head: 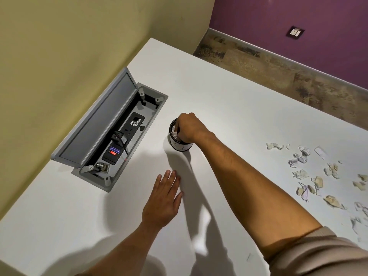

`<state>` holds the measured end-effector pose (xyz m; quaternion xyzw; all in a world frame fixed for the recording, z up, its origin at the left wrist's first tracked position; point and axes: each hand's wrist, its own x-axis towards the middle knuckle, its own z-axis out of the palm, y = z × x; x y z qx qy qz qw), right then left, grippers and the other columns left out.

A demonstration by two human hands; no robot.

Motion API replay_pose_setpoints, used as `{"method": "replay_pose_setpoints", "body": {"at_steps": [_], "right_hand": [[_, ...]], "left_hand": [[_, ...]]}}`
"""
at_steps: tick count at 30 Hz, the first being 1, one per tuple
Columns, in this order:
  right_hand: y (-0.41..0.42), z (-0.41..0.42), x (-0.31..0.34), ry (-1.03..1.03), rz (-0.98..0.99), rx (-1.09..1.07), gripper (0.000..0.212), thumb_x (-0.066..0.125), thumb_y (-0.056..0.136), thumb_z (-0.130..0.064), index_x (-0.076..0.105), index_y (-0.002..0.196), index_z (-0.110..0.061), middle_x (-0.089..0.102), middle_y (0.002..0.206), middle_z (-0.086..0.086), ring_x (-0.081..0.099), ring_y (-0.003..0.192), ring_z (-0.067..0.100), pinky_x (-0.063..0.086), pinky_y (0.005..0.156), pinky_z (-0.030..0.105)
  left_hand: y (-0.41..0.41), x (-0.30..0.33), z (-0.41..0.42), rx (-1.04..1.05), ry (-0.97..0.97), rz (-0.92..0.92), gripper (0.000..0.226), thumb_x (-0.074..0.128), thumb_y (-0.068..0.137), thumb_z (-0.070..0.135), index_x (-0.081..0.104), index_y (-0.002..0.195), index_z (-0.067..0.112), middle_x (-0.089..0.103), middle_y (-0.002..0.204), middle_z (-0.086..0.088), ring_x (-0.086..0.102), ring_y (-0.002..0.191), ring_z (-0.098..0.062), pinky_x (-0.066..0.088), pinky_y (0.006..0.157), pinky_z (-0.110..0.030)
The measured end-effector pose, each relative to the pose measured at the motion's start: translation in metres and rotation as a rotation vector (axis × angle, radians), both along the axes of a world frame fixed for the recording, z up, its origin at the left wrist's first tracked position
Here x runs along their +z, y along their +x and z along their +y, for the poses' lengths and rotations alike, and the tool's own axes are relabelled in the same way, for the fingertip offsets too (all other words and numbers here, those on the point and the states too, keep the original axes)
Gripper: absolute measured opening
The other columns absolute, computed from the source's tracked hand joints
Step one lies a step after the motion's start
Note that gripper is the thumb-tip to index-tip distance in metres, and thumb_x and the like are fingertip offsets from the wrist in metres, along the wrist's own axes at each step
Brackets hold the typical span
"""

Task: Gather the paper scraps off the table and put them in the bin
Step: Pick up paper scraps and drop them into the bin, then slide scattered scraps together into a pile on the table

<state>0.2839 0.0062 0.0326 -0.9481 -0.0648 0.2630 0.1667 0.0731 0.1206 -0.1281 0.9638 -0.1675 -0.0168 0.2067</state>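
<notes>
A small black bin [177,146] with a white label stands near the middle of the white table [229,92]. My right hand [188,127] is over its mouth, fingers curled down inside, touching white crumpled paper [174,132] that sits in the bin; whether the fingers grip it is hidden. My left hand [163,202] lies flat on the table, fingers apart, holding nothing, in front of the bin. Several crumpled paper scraps [318,176] are scattered on the table at the far right.
An open grey cable box [111,136] is sunk into the table at the left, lid raised, with a power strip and plugged cable inside. A yellow wall runs behind it. The table's far edge borders the floor and a purple wall.
</notes>
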Motion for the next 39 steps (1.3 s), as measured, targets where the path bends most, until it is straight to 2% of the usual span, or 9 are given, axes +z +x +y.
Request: {"method": "replay_pose_setpoints", "body": {"at_steps": [4, 8, 12, 18, 22, 24, 31, 36, 39], "right_hand": [[-0.012, -0.010, 0.013, 0.038, -0.053, -0.035, 0.027, 0.062, 0.085, -0.009, 0.064, 0.112, -0.008, 0.052, 0.122, 0.016, 0.059, 0.101, 0.033, 0.053, 0.087, 0.038], [-0.035, -0.024, 0.021, 0.202, -0.162, -0.138, 0.036, 0.057, 0.082, 0.000, 0.069, 0.112, -0.016, 0.063, 0.113, 0.015, 0.059, 0.104, 0.030, 0.050, 0.086, 0.032], [-0.079, -0.047, 0.024, 0.356, -0.309, -0.337, 0.032, 0.053, 0.089, -0.007, 0.070, 0.115, -0.015, 0.070, 0.116, 0.006, 0.061, 0.111, 0.023, 0.045, 0.098, 0.029], [-0.176, -0.104, -0.010, 0.410, -0.303, -0.584, 0.030, 0.053, 0.094, -0.011, 0.066, 0.120, -0.015, 0.065, 0.126, 0.000, 0.060, 0.117, 0.014, 0.045, 0.103, 0.030], [-0.242, -0.141, -0.029, 0.394, -0.276, -0.755, 0.029, 0.055, 0.095, -0.019, 0.063, 0.123, -0.017, 0.062, 0.129, -0.004, 0.060, 0.114, 0.010, 0.037, 0.086, 0.004], [-0.271, -0.155, -0.036, 0.378, -0.283, -0.824, 0.030, 0.054, 0.096, -0.017, 0.063, 0.123, -0.016, 0.062, 0.129, -0.002, 0.058, 0.115, 0.011, 0.033, 0.086, 0.004], [-0.368, -0.192, -0.057, 0.327, -0.271, -0.958, 0.036, 0.050, 0.095, -0.021, 0.057, 0.130, -0.021, 0.059, 0.133, -0.005, 0.054, 0.123, 0.013, 0.039, 0.107, 0.030], [-0.442, -0.219, -0.070, 0.178, -0.271, -0.988, 0.047, 0.046, 0.099, -0.032, 0.043, 0.144, -0.020, 0.036, 0.153, -0.008, 0.027, 0.143, 0.008, 0.020, 0.116, 0.025], [-0.485, -0.233, -0.083, 0.112, -0.239, -0.991, 0.054, 0.039, 0.100, -0.038, 0.031, 0.150, -0.019, 0.023, 0.159, -0.005, 0.015, 0.147, 0.008, 0.010, 0.118, 0.023]], "left_hand": [[0.001, -0.001, 0.000, -0.011, 0.002, -0.013, 0.055, 0.039, 0.102, 0.035, 0.037, 0.148, 0.007, 0.033, 0.156, -0.010, 0.022, 0.148, -0.025, 0.021, 0.120, -0.048], [0.001, 0.000, 0.001, -0.034, 0.035, -0.010, 0.054, 0.036, 0.102, 0.036, 0.039, 0.146, 0.005, 0.035, 0.155, -0.013, 0.025, 0.147, -0.028, 0.023, 0.118, -0.050], [0.003, 0.005, 0.001, -0.042, 0.099, -0.017, 0.052, 0.038, 0.101, 0.034, 0.043, 0.145, 0.006, 0.037, 0.153, -0.015, 0.030, 0.144, -0.033, 0.027, 0.116, -0.051], [0.002, 0.005, -0.003, -0.057, 0.210, 0.000, 0.046, 0.037, 0.102, 0.023, 0.048, 0.138, -0.005, 0.042, 0.146, -0.027, 0.038, 0.136, -0.046, 0.032, 0.111, -0.058], [-0.004, 0.020, -0.019, 0.035, 0.178, 0.144, 0.047, 0.039, 0.100, 0.019, 0.043, 0.140, -0.005, 0.038, 0.149, -0.025, 0.033, 0.139, -0.043, 0.031, 0.113, -0.055], [-0.015, 0.033, -0.030, 0.004, 0.159, 0.149, 0.050, 0.036, 0.100, 0.024, 0.043, 0.141, -0.002, 0.038, 0.150, -0.022, 0.034, 0.140, -0.041, 0.030, 0.114, -0.052], [-0.089, 0.053, -0.074, -0.231, 0.075, 0.222, 0.069, 0.012, 0.098, 0.048, 0.029, 0.151, 0.009, 0.018, 0.161, -0.007, 0.007, 0.151, -0.023, 0.006, 0.122, -0.040], [-0.138, 0.050, -0.096, -0.397, 0.130, 0.250, 0.070, 0.010, 0.099, 0.051, 0.025, 0.153, 0.010, 0.014, 0.162, -0.006, 0.003, 0.151, -0.022, -0.005, 0.119, -0.034], [-0.160, 0.046, -0.110, -0.460, 0.166, 0.283, 0.070, 0.016, 0.099, 0.054, 0.014, 0.154, 0.011, -0.003, 0.161, -0.002, -0.008, 0.150, -0.020, -0.016, 0.116, -0.028]]}}
